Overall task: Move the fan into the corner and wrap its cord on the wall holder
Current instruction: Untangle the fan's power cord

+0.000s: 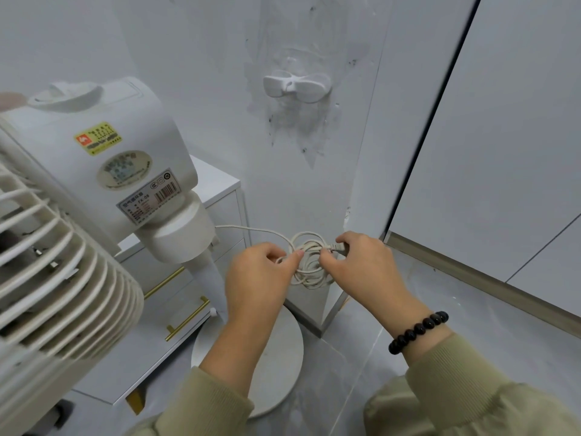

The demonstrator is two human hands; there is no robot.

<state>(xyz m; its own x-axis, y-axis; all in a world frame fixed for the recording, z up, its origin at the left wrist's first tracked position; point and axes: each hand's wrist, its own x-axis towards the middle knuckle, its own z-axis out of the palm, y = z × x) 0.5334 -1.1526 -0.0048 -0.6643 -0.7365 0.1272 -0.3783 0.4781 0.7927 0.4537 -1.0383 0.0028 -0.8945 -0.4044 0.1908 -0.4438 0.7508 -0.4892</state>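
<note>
We have the fan (94, 184) standing at left; our left hand (261, 278) and right hand (361, 262) both pinch the coiled cord (309, 262) (not yet hung), well below the wall holder (297, 84) at upper centre.

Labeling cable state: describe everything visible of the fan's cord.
The cord is thin, off-white, rubbery-looking, gathered into a loose coil of several loops. One slack strand runs to it from the neck of the fan. The left hand pinches the coil's left side; the right hand grips its plug end. It is held in the air below the wall holder, not touching it.
</note>
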